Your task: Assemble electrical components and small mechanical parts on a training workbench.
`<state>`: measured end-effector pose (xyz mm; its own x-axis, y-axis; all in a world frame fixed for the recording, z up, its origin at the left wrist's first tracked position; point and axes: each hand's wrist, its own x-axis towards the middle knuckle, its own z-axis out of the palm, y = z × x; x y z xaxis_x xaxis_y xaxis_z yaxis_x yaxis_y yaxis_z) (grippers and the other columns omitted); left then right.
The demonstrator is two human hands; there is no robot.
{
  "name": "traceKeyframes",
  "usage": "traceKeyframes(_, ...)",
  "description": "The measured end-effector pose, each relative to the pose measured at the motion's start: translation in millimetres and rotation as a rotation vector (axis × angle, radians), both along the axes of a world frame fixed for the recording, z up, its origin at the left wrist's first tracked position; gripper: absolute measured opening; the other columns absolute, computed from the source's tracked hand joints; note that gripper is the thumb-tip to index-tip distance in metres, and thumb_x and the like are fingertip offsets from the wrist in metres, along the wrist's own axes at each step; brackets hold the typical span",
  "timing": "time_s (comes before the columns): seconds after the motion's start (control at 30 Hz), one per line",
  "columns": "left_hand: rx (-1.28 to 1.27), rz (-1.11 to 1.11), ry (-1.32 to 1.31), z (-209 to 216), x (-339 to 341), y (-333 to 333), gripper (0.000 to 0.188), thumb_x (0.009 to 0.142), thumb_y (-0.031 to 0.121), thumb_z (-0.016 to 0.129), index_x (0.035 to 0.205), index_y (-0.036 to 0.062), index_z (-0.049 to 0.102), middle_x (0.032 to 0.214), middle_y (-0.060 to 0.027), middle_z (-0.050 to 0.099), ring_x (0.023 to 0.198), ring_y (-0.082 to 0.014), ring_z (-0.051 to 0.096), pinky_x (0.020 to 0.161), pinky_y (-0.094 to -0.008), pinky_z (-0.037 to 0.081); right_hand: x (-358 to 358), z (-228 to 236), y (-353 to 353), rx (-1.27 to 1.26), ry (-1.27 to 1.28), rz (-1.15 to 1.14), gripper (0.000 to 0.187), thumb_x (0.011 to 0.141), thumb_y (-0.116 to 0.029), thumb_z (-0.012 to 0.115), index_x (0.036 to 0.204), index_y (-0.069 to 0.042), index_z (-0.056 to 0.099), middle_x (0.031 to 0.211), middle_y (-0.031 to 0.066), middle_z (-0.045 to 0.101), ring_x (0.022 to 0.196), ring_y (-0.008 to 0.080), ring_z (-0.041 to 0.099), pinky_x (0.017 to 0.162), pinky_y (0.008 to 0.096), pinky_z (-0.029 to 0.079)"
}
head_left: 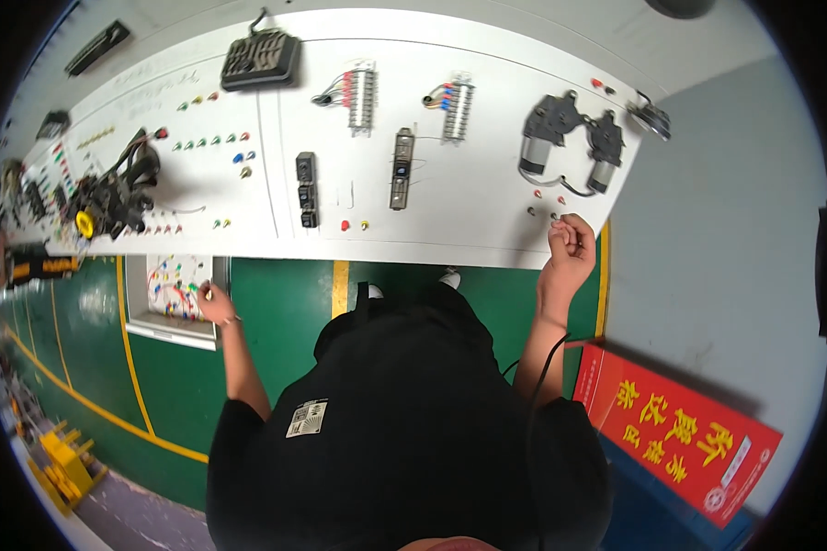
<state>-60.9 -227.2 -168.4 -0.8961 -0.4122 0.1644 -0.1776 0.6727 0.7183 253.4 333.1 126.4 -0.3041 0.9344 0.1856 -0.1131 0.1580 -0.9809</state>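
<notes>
My right hand (572,246) is at the front right edge of the white panel (487,230). Its fingers are pinched together beside a small black terminal (554,218), and whatever they grip is hidden. Two red terminals (538,194) and another black terminal (531,211) sit close by, below a pair of black motors with silver cylinders (537,154). My left hand (215,305) is closed over the right side of an open drawer (170,332). A small pale piece shows at its fingertips, too small to name. Inside the drawer lie several small coloured parts and red leads (176,286).
Mounted on the panel are two terminal strips (363,96), a black switch block (306,190), a metal bar-shaped unit (402,170), a finned black box (260,61) and a dark mechanism (110,197). A red sign (675,432) leans right. A black cable (544,376) crosses my right arm.
</notes>
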Motion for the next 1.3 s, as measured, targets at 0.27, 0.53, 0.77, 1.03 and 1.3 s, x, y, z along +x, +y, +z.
traceKeyframes(0.27,0.199,-0.625,0.279,154.6,114.6,191.4,0.02,0.089,-0.002,0.054,0.106,-0.002,0.065,0.097,-0.0107,0.066,0.072,-0.0192,0.056,0.062,-0.0283,0.045,7.3,18.5,10.5,0.06,0.059,-0.193,0.022,0.087,0.008,0.067,0.108,0.004,0.06,0.093,0.0072,0.064,0.086,0.0106,0.06,0.084,0.0237,0.049)
traceKeyframes(0.53,0.322,-1.289,0.513,274.2,127.2,350.3,0.017,0.086,-0.006,0.061,0.1,0.0005,0.066,0.085,-0.0132,0.067,0.071,-0.0262,0.064,0.062,-0.0322,0.051,-19.1,49.6,107.6,0.163,-0.187,0.057,0.024,0.103,-0.02,0.052,0.101,0.002,0.062,0.071,0.0056,0.063,0.053,0.0089,0.053,0.051,0.0249,0.042)
traceKeyframes(0.77,0.272,-1.423,0.614,349.7,128.1,488.1,0.013,0.091,0.005,0.064,0.102,0.003,0.069,0.085,-0.0115,0.067,0.068,-0.0223,0.063,0.058,-0.0317,0.048,-54.9,83.0,204.2,0.898,-0.552,0.029,0.029,0.095,-0.013,0.056,0.12,0.0,0.061,0.101,0.0194,0.072,0.084,0.0315,0.072,0.078,0.0396,0.055)
traceKeyframes(1.03,-0.084,-1.359,0.614,374.4,117.8,613.5,0.018,0.091,0.027,0.066,0.096,0.01,0.071,0.085,-0.0084,0.07,0.073,-0.027,0.067,0.067,-0.0385,0.054,-68.7,127.0,255.4,1.455,-1.067,0.083,0.031,0.087,-0.031,0.071,0.104,-0.005,0.068,0.107,0.0107,0.068,0.111,0.0292,0.058,0.097,0.0426,0.043)
traceKeyframes(1.3,-0.471,-1.368,0.639,387.2,102.9,702.8,0.024,0.093,0.029,0.062,0.102,0.0072,0.059,0.095,-0.0127,0.065,0.086,-0.0342,0.066,0.071,-0.0445,0.054,-98.9,106.9,292.4,1.726,-1.259,0.259,0.014,0.083,-0.018,0.064,0.08,-0.01,0.074,0.081,0.0054,0.073,0.082,0.0253,0.067,0.075,0.0397,0.048)
